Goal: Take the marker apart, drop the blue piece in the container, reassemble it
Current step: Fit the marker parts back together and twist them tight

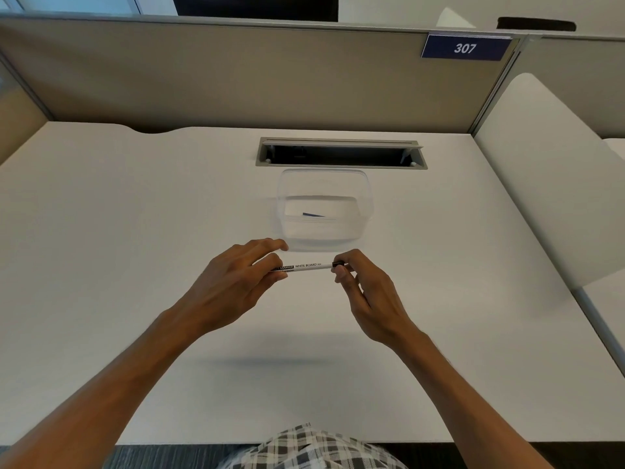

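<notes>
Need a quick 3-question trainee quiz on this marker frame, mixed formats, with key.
1. True or false: the blue piece lies inside the clear container.
2. Which hand pinches the marker's dark tip: A) left hand B) right hand?
3. Fill in: the marker is held ___ the desk, nearer the person than the container.

Key: 1 true; 2 B; 3 above.

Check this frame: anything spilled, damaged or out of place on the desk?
Nothing stands out. The clear container sits upright on the white desk with the blue piece lying inside it. Both the left hand and right hand hold the marker level, just in front of the container. No spill or damage visible.
</notes>
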Motion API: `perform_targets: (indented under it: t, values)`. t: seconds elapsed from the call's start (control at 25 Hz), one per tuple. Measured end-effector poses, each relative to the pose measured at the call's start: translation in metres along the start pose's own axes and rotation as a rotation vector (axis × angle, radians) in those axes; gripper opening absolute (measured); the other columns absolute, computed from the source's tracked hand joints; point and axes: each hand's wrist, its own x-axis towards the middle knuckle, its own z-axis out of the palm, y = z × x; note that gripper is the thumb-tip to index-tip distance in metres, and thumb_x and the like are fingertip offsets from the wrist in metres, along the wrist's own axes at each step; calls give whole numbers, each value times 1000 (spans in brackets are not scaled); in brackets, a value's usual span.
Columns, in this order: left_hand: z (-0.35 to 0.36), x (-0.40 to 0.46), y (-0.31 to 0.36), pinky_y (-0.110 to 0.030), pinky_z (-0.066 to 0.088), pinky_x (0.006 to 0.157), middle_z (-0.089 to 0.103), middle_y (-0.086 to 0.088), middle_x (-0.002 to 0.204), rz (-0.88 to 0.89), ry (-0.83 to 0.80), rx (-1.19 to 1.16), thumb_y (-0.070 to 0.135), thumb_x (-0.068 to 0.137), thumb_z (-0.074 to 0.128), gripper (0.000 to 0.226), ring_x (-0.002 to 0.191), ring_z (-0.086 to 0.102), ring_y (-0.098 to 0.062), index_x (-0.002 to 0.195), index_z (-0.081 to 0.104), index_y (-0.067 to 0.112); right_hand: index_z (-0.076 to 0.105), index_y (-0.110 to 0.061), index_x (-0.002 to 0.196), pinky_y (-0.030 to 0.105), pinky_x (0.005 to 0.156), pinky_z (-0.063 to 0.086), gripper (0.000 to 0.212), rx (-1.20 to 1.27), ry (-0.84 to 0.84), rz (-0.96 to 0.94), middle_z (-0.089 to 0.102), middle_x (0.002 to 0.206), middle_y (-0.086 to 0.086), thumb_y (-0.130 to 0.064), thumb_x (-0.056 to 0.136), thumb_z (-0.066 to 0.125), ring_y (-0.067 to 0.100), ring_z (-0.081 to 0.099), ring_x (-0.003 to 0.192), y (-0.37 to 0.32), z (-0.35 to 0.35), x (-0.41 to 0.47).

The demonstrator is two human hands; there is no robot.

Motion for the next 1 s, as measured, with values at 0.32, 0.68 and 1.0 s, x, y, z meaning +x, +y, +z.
perform_targets:
  t: [0.32,0.68,1.0]
  values:
    - [-7,2,1,-33,45,67,56,-2,133,28,-4,18,35,99,35,32,90,57,-24,93,58,14,49,-30,99,24,67,43,14,-12,-31,-49,53,88,-17,-38,103,38,15,56,79,-3,-11,8]
    - [-10,1,-2,-34,45,61,57,-6,131,71,19,47,31,98,40,28,80,55,-26,91,59,12,49,-22,85,24,59,34,30,89,-124,8,52,71,-12,-38,102,32,12,46,62,-12,-9,7]
    - [-11,-1,2,-38,50,55,58,-7,126,82,49,23,29,98,44,26,74,58,-25,89,60,10,50,-11,75,21,55,31,37,224,-175,42,56,63,-7,-27,103,32,12,39,53,-21,-9,9]
